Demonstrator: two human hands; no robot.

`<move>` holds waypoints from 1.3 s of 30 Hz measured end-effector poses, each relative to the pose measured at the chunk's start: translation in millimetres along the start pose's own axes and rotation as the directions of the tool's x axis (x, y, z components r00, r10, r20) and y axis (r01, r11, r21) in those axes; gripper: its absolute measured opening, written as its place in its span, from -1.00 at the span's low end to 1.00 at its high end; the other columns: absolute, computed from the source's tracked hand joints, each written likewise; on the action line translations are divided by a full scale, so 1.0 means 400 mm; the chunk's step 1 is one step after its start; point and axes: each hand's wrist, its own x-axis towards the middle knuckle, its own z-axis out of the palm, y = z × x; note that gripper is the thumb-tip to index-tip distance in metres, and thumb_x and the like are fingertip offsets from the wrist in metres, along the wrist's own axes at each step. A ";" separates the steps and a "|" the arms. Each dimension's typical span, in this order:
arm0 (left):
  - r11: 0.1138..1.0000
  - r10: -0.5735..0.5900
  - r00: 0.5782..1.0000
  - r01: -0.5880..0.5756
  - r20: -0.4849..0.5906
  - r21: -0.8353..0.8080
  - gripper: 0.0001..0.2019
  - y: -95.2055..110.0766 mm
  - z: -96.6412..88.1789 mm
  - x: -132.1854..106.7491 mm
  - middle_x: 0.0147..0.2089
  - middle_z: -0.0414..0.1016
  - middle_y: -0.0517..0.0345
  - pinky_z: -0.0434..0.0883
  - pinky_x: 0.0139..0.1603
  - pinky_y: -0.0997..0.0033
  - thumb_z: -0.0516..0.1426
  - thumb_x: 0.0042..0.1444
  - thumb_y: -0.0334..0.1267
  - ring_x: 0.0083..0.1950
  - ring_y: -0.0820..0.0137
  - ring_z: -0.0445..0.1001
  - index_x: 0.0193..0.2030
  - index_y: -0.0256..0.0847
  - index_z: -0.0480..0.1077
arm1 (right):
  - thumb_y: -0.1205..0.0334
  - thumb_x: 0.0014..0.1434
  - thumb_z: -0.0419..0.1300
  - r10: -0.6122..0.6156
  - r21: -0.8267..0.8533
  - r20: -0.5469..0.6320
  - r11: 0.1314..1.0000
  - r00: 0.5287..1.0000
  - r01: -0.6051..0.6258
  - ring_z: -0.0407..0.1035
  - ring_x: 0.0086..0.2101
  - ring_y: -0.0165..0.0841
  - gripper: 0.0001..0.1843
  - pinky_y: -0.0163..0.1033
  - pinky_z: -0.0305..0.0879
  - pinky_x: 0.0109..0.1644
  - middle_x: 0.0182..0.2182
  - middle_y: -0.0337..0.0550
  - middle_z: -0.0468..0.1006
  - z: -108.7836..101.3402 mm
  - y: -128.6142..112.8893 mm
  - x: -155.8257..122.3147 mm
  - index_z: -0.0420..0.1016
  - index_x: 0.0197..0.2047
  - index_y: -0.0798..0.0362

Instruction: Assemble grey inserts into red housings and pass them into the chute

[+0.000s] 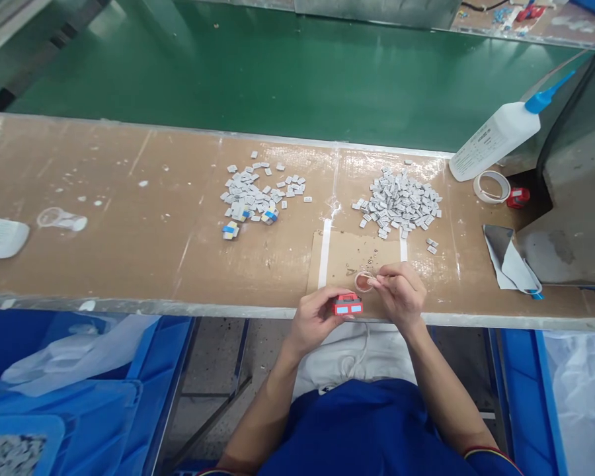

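My left hand (313, 320) grips a small red toy vehicle piece (348, 305) with two light-blue windows and a dark grey top, just over the table's front edge. To its right, my right hand (401, 294) is closed in a pinch. A small clear round cup (363, 282) sits right at those fingertips. Whether the fingers hold its edge or a thin pale piece over it, I cannot tell. Tiny metal-looking bits (369, 258) lie on the cardboard mat (344, 250) just beyond my hands.
Piles of small grey pieces lie at right (401, 200) and left (248, 193), the left one with yellow-and-blue blocks (231, 230). At right are a white bottle (496, 142), a tape roll (491, 187) and a metal machine (575, 192). A green belt (277, 79) runs behind.
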 end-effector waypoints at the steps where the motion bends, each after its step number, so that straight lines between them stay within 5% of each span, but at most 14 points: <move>1: 1.000 -0.001 1.000 0.001 -0.001 0.004 -0.67 0.000 0.000 -0.001 -0.11 0.72 -0.03 0.56 -0.08 0.34 0.40 0.16 -0.16 -0.14 0.24 0.69 0.04 -0.18 0.58 | 0.32 0.35 0.32 0.003 0.004 -0.007 1.000 1.000 -0.003 0.50 -0.41 -0.34 -0.79 -0.20 0.40 -0.33 -0.36 -0.22 0.64 0.000 -0.001 0.000 0.42 -0.31 -0.08; 6: 1.000 0.019 1.000 -0.020 -0.007 -0.012 -0.67 0.002 0.000 -0.002 -0.10 0.73 -0.02 0.58 -0.08 0.37 0.42 0.15 -0.19 -0.13 0.25 0.70 0.03 -0.17 0.58 | 0.27 0.35 0.33 0.255 0.166 -0.019 0.954 0.967 -0.248 0.56 -0.38 -0.36 -0.82 -0.25 0.47 -0.31 -0.38 -0.22 0.65 -0.008 -0.005 -0.022 0.45 -0.30 -0.04; 10: 0.998 0.025 0.999 -0.026 -0.020 -0.049 -0.67 0.007 0.004 -0.002 -0.06 0.74 0.00 0.61 -0.04 0.38 0.41 0.16 -0.23 -0.08 0.26 0.72 0.06 -0.14 0.57 | 0.14 0.33 0.36 0.545 0.299 -0.046 0.807 0.837 -0.509 0.60 -0.40 -0.33 -0.75 -0.26 0.52 -0.33 -0.41 -0.17 0.67 -0.017 -0.012 -0.041 0.44 -0.34 0.01; 13: 1.000 0.019 0.999 -0.020 -0.036 -0.022 -0.67 0.006 0.007 -0.005 -0.06 0.74 -0.01 0.61 -0.05 0.38 0.40 0.17 -0.22 -0.09 0.26 0.72 0.06 -0.14 0.58 | 0.07 0.31 0.38 0.626 0.379 -0.076 0.738 0.776 -0.559 0.60 -0.44 -0.32 -0.68 -0.26 0.54 -0.38 -0.41 -0.14 0.69 -0.022 -0.030 -0.043 0.41 -0.36 0.02; 15: 1.000 0.013 0.999 -0.011 -0.044 0.026 -0.68 0.004 0.008 -0.007 -0.06 0.74 -0.03 0.61 -0.05 0.36 0.40 0.17 -0.19 -0.11 0.25 0.71 0.05 -0.16 0.58 | 0.08 0.31 0.38 0.615 0.406 -0.088 0.740 0.784 -0.535 0.61 -0.43 -0.31 -0.69 -0.25 0.56 -0.38 -0.41 -0.14 0.69 -0.028 -0.050 -0.042 0.40 -0.36 0.01; 24: 0.991 0.047 0.999 -0.044 -0.018 0.127 -0.74 0.013 0.006 -0.003 -0.07 0.72 -0.03 0.56 -0.06 0.35 0.34 0.23 -0.16 -0.08 0.24 0.69 0.02 -0.17 0.59 | 0.31 0.32 0.36 0.290 0.238 0.061 0.925 0.955 -0.296 0.69 -0.31 -0.25 -0.85 -0.19 0.65 -0.25 -0.33 -0.14 0.74 -0.036 -0.116 -0.029 0.48 -0.27 -0.04; 39: 0.980 0.132 0.991 -0.130 -0.005 0.151 -0.73 0.015 0.004 0.002 -0.07 0.71 -0.06 0.56 -0.03 0.33 0.34 0.25 -0.13 -0.07 0.25 0.68 0.02 -0.19 0.58 | 0.41 0.32 0.32 0.178 0.121 0.128 0.974 0.976 -0.193 0.69 -0.32 -0.27 -0.82 -0.26 0.62 -0.27 -0.34 -0.16 0.74 -0.026 -0.128 -0.006 0.47 -0.27 -0.05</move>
